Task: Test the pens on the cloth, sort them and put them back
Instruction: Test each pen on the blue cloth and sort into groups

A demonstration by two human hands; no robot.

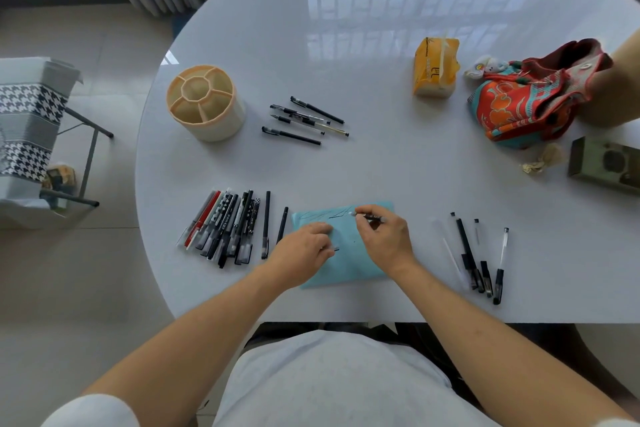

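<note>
A light blue cloth (349,263) lies at the near edge of the white table (346,62), with dark pen lines on its far part. My right hand (382,236) grips a pen (370,217) whose tip touches the cloth's far edge. My left hand (304,250) presses flat on the cloth's left side; a small dark piece shows under its fingers. A bunch of several pens (225,225) lies left of the cloth. Several more pens (481,256) lie to its right, and another group (304,120) sits further back. A beige pen holder (206,102) with compartments stands empty at the back left.
An orange tissue pack (434,68), a colourful fabric bag (533,100) and a dark box (606,163) sit at the back right. Another person's arm (620,87) reaches in at the right edge. A stool with patterned fabric (27,121) stands left of the table.
</note>
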